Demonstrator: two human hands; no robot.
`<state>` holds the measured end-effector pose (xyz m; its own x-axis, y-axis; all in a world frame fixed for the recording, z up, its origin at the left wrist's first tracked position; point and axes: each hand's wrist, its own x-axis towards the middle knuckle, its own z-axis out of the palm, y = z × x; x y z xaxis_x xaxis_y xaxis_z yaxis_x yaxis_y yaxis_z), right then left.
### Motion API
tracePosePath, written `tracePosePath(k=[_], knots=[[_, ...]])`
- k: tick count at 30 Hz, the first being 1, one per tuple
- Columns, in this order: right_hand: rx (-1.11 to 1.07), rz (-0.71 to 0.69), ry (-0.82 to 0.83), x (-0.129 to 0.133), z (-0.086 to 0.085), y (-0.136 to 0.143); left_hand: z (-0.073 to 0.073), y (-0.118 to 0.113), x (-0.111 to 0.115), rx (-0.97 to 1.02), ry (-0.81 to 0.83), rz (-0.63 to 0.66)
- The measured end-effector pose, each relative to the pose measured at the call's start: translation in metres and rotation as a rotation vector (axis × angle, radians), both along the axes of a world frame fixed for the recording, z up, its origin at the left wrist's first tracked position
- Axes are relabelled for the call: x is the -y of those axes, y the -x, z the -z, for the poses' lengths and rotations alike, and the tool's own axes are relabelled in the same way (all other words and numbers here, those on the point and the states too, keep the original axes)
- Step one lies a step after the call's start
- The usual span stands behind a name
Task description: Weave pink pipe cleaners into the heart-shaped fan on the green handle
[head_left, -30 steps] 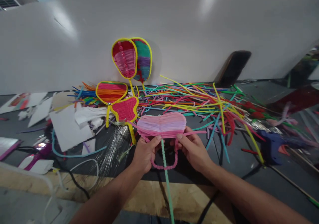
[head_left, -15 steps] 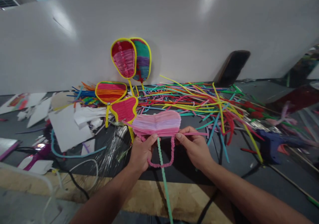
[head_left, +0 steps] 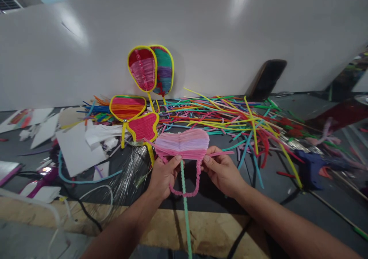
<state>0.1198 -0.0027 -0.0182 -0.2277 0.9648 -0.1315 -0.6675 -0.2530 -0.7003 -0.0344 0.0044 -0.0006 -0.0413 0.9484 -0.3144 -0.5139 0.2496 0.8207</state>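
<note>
"I see one left hand [head_left: 163, 174] and one right hand [head_left: 224, 172]. How many fans [head_left: 142, 70] have yellow edges?"

"Four! And just one pink shape [head_left: 182, 142], with one green stick [head_left: 185, 209]."

"How many phones [head_left: 271, 76]?"

"One. I count one blue glue gun [head_left: 312, 170], too."

"And the fuzzy sticks [head_left: 212, 113] in the big pile?"

"Lots and lots! Too many for me to count."

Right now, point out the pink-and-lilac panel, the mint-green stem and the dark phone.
Pink-and-lilac panel [head_left: 181, 144], head view: middle of its striped face.
Mint-green stem [head_left: 186, 209], head view: midway along visible length.
Dark phone [head_left: 269, 78], head view: middle of dark face.
</note>
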Motion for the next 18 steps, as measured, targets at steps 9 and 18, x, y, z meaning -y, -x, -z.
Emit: tracePosePath(k=[9, 18], knots=[[-0.136, -0.196, 0.042, 0.002, -0.011, -0.001, 0.001, -0.001, 0.004, 0.058, -0.062, 0.122], [-0.112, -0.221, 0.082, 0.005, -0.015, 0.001, 0.002, -0.004, 0.009, 0.065, -0.074, 0.194]])
